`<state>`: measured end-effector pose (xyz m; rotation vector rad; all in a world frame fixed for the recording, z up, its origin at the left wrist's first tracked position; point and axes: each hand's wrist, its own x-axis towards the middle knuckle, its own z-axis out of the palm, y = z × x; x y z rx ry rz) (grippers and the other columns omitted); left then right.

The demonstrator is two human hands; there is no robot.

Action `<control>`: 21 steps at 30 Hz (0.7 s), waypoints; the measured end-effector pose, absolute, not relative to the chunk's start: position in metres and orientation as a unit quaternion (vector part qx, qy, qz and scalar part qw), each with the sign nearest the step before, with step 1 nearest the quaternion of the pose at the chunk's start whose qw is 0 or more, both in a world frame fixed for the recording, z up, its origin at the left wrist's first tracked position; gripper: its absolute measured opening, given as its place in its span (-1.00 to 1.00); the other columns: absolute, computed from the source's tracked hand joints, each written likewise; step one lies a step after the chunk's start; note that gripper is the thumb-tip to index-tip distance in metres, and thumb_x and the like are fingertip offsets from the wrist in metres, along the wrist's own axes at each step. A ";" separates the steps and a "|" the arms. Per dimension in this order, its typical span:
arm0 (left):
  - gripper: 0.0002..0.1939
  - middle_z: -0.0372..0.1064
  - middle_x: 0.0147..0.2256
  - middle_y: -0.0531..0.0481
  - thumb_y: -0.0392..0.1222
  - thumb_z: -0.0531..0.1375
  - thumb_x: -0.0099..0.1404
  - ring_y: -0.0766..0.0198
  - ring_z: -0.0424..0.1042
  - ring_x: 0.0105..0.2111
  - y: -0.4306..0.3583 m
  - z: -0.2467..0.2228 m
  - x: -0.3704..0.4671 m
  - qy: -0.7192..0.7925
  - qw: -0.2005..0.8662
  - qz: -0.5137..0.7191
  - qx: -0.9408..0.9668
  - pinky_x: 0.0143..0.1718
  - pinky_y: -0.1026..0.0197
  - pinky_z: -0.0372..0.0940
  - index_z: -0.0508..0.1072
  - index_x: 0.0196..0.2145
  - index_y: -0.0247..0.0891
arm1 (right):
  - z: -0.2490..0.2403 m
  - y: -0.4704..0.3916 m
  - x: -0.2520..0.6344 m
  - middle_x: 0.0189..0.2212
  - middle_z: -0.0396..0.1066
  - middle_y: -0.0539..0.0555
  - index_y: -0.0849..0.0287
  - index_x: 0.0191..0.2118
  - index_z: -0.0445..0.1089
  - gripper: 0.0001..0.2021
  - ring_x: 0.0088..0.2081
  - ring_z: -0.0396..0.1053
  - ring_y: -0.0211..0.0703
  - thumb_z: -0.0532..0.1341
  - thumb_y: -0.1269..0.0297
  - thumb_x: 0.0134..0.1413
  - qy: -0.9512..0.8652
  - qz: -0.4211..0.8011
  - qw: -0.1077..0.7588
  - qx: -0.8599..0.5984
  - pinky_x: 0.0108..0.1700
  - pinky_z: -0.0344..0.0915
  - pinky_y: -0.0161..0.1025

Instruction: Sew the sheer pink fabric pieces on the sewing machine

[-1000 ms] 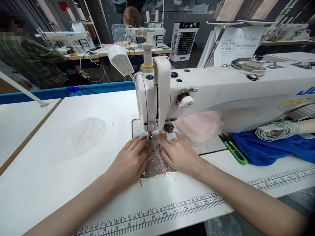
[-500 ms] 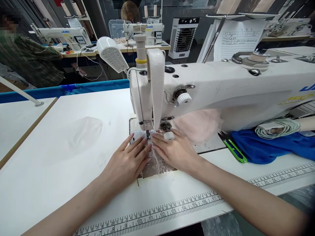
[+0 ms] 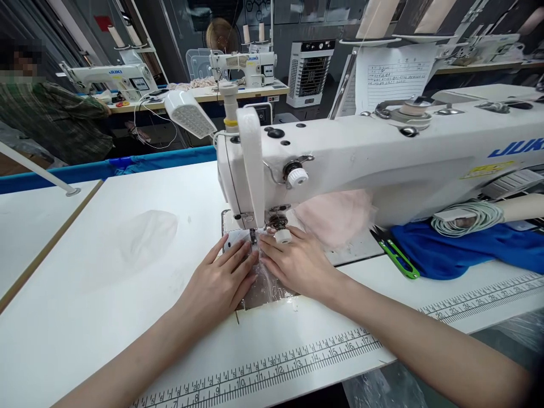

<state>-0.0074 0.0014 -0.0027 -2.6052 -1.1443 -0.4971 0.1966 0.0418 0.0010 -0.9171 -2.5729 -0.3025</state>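
Note:
At the needle of a white sewing machine (image 3: 365, 153), my left hand (image 3: 223, 277) lies flat with fingers spread on thin sheer fabric (image 3: 266, 280). My right hand (image 3: 301, 263) rests on the other side of the needle, fingers stretched out and lying on the same fabric. Both sets of fingertips are close to the presser foot (image 3: 254, 235), one set on each side. Pale pink sheer fabric (image 3: 335, 215) lies under the machine arm, behind my right hand. The fabric edges under my fingers are hard to make out.
Green thread snips (image 3: 399, 258) and blue cloth (image 3: 450, 249) lie at the right, with a coiled pale cord (image 3: 467, 219) on the cloth. A translucent scrap (image 3: 148, 235) is on the table at left. A person in a checked shirt (image 3: 55, 119) is at the back left.
The camera view has tilted and shifted slightly, so the machine appears lower and further left. Both hands stay flat beside the needle, with hardly any movement.

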 end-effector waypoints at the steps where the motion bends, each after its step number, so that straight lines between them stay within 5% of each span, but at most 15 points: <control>1: -0.62 0.39 0.05 -0.17 -0.17 -0.03 0.44 0.08 0.32 0.12 0.002 -0.004 -0.008 -0.393 0.127 -0.168 -0.895 0.25 -0.15 0.05 0.38 0.09 -0.34 | 0.001 0.042 0.197 -0.18 0.52 0.17 0.30 -0.10 0.46 -0.72 -0.18 0.43 -0.07 0.06 0.29 0.29 -0.919 -0.112 0.195 -0.325 0.02 0.25 -0.07; 5: -0.61 0.36 0.08 -0.17 -0.15 -0.02 0.43 0.08 0.28 0.15 0.001 -0.004 -0.009 -0.398 0.123 -0.158 -0.895 0.26 -0.15 0.04 0.34 0.12 -0.34 | 0.003 0.040 0.198 -0.20 0.52 0.16 0.30 -0.13 0.46 -0.75 -0.18 0.41 -0.08 0.07 0.32 0.28 -0.920 -0.116 0.216 -0.305 0.03 0.24 -0.08; 11: -0.32 0.34 0.09 -0.27 0.20 0.09 0.29 -0.06 0.32 0.10 -0.007 0.004 -0.013 -0.324 0.130 -0.174 -0.921 0.21 -0.22 0.11 0.30 0.13 -0.43 | 0.010 0.036 0.204 -0.27 0.51 0.12 0.28 -0.20 0.45 -0.80 -0.23 0.41 -0.15 0.08 0.40 0.25 -0.933 -0.091 0.254 -0.239 -0.10 0.26 -0.16; 14: -0.64 0.47 -0.06 -0.21 -0.13 0.16 0.32 0.07 0.46 -0.04 -0.007 0.004 -0.016 -0.281 0.163 -0.207 -0.923 0.10 -0.04 0.31 0.43 -0.02 -0.43 | 0.014 0.037 0.209 -0.34 0.50 0.09 0.27 -0.26 0.44 -0.78 -0.31 0.40 -0.18 0.07 0.30 0.26 -0.947 -0.064 0.245 -0.199 -0.19 0.24 -0.19; 18: -0.80 0.52 -0.15 -0.15 -0.41 0.10 0.32 0.19 0.51 -0.15 -0.004 0.004 -0.016 -0.281 0.140 -0.250 -0.916 0.02 0.08 0.39 0.45 -0.14 -0.42 | 0.019 0.038 0.212 -0.29 0.49 0.14 0.29 -0.21 0.42 -0.47 -0.31 0.39 -0.11 0.05 -0.16 0.18 -0.959 -0.010 0.225 -0.173 -0.27 0.24 -0.16; 21: -0.83 0.54 -0.21 -0.08 -0.38 0.08 0.34 0.26 0.53 -0.21 -0.003 0.006 -0.013 -0.309 0.102 -0.285 -0.902 -0.02 0.12 0.42 0.45 -0.18 -0.36 | 0.020 0.038 0.211 -0.16 0.47 0.18 0.32 -0.08 0.37 -0.59 -0.23 0.39 -0.08 0.10 0.04 0.19 -0.962 -0.017 0.202 -0.184 -0.20 0.25 -0.15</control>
